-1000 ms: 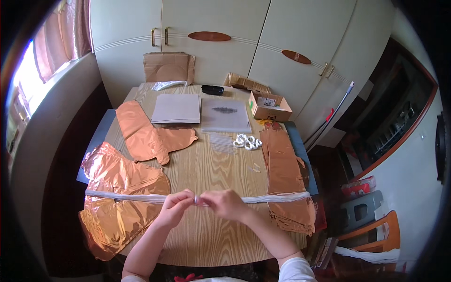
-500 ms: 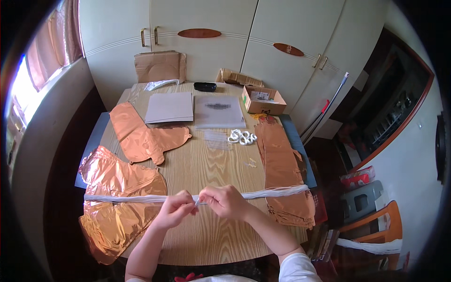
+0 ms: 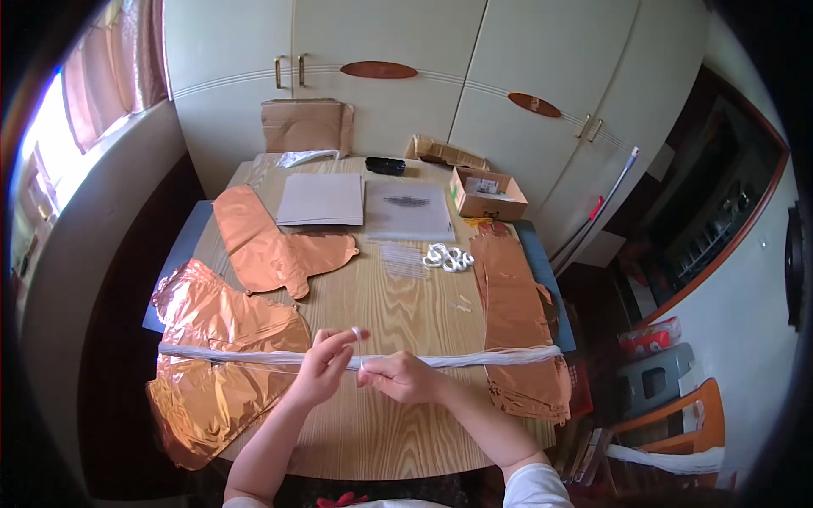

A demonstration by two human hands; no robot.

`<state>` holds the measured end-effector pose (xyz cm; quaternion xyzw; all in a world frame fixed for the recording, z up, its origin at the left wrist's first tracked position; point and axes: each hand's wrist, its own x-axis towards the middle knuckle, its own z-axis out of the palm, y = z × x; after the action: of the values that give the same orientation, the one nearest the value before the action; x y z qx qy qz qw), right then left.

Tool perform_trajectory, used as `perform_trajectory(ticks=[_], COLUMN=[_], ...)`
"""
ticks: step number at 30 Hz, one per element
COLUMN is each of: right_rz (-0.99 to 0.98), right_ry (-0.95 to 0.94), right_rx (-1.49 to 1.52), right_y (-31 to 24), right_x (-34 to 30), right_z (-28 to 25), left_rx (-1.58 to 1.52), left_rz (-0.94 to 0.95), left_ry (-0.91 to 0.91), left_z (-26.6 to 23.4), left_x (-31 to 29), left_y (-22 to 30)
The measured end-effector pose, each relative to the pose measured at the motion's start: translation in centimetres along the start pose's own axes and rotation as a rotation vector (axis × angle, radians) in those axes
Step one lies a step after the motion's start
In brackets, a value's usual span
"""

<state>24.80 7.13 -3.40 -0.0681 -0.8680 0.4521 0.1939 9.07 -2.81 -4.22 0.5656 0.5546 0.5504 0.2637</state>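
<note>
A long bundle of thin white strings (image 3: 474,358) stretches sideways across the near part of the table, over foil balloons at both ends. My left hand (image 3: 322,370) is at the bundle's middle, its index finger raised with a white string (image 3: 357,339) drawn round the fingertip. Close on its right, my right hand (image 3: 402,378) is closed, thumb and fingers pinching the same string against the bundle. Under the left end lie crumpled copper-coloured foil balloons (image 3: 224,326); a flat stack of similar foil balloons (image 3: 517,317) is under the right end.
Another copper foil balloon (image 3: 271,245) lies at the far left, beside grey sheets (image 3: 320,199) and a clear plastic packet (image 3: 410,216). Thin clear straws (image 3: 402,260) and white ribbon rolls (image 3: 447,257) sit mid-table. A cardboard box (image 3: 489,195) and a black tray (image 3: 385,166) stand behind.
My left index finger has lifted, pulling the string upward round its tip; the hands were close together before. My right hand has lowered slightly. The whole view has shifted a little.
</note>
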Motion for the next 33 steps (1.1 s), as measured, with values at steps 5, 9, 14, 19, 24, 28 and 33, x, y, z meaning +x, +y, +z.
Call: perform_trajectory(ticks=[5,9,14,19,24,28,33], right_rz=[0.087,-0.074,0.157,-0.165,0.034,-0.080,-0.007], right_ry=[0.130,0.114,0.209,0.180,0.153,0.133,0.224], right_rx=[-0.067,-0.070,-0.105,-0.096,-0.281,-0.211,-0.374], right_y=[0.9,-0.6,-0.3,-0.7,-0.5,-1.8,-0.9], right_x=[1.0,0.6,1.1,0.8,0.9,0.8,0.9], right_z=[0.2,0.2,-0.2,0.1,0.2,-0.3,0.2], left_rx=[-0.881,-0.135,-0.709,-0.035,-0.843,0.090,-0.830], left_rz=[-0.111,-0.094,-0.179,-0.041,-0.162,-0.007,-0.139], left_ry=[-0.331,0.037,-0.243,-0.040,-0.094,-0.005,-0.126], left_z=[-1.7,-0.2,-1.2,-0.5,-0.6,-0.6,-0.2], left_x=[-1.0,-0.1,-0.9,-0.3,-0.6,-0.2,-0.8], left_y=[-3.6,-0.2,-2.1,0.5,-0.3,-0.6,-0.7])
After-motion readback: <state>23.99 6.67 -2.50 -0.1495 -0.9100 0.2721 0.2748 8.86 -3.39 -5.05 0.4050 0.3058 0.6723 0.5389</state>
